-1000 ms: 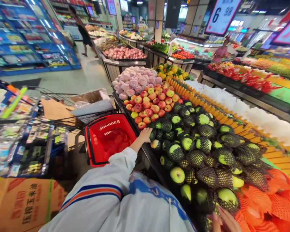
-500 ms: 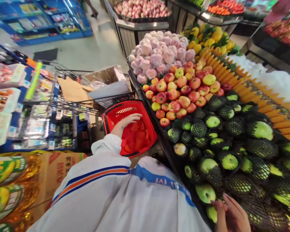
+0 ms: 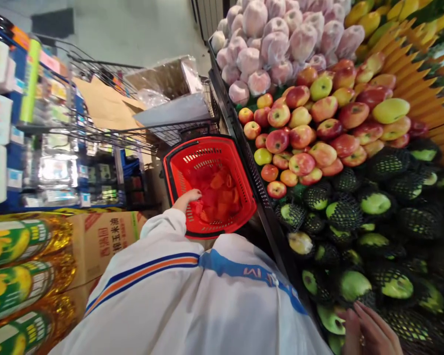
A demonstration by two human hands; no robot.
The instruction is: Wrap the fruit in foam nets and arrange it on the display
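Note:
My left hand (image 3: pixel 187 200) reaches over the near left rim of a red plastic shopping basket (image 3: pixel 248 201). Its fingers curl down onto the crumpled red plastic bag (image 3: pixel 222 197) inside; the fingertips are partly hidden. At the lower right, my right hand (image 3: pixel 372 328) hovers above the produce stand with thumb and forefinger drawn close together. Whatever lies between them, if anything, does not show. Beside that hand is a bare green fruit (image 3: pixel 332 319), and several green fruits in black netting (image 3: pixel 355 285) lie around it.
Red and yellow apples (image 3: pixel 301 135) and foam-wrapped pinkish fruits (image 3: pixel 276 42) fill the stand, edged by a dark rail (image 3: pixel 272 236). A wire cart (image 3: pixel 185 133) with cardboard stands behind the basket. Oil bottles (image 3: pixel 18 286) and a carton (image 3: pixel 107 241) are at left.
My left hand has gone from spread above the basket to curled down at the bag. The view has tipped downward and closer; my right hand stays by the green fruits.

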